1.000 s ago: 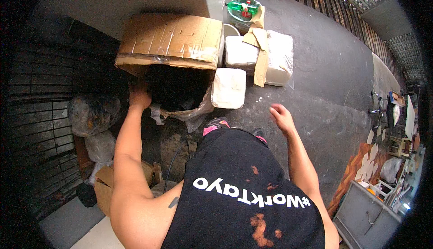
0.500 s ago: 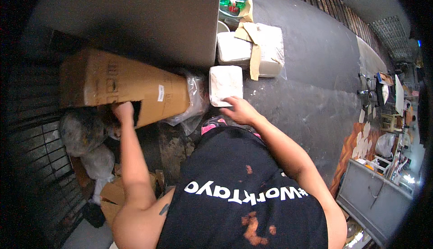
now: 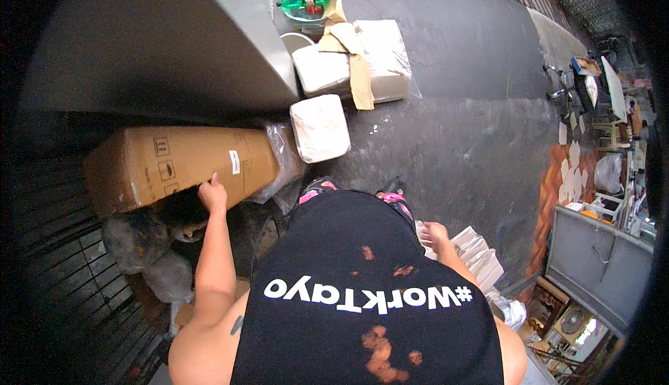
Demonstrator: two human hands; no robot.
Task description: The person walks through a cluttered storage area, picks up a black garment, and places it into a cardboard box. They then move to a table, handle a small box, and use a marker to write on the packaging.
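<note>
A long brown cardboard box (image 3: 198, 149) lies on its side at the left, with a dark opening in its near side. My left hand (image 3: 213, 194) grips the rim of this opening, one digit pointing up against the cardboard and the other fingers curled. At my right side, my right hand (image 3: 437, 236) is closed, its fingers bent inward; what they hold, if anything, is hidden. Right beside it is a stack of pale flat packs (image 3: 477, 256), partly covered by my shirt and arm. A white plastic-wrapped bundle (image 3: 320, 128) stands on the floor past my feet.
Larger white wrapped bundles (image 3: 385, 54) carry a torn cardboard strip (image 3: 357, 71). Behind them, a tub (image 3: 296, 10) holds a green bottle (image 3: 306, 0). A grey panel (image 3: 167, 36) rises above the box. Plastic bags (image 3: 167, 277) lie at left; a grey cabinet (image 3: 592, 259) stands right.
My left hand has come out of the opening to its rim. My right hand has left the small white bundle and dropped to the packs at my side. The view has shifted.
</note>
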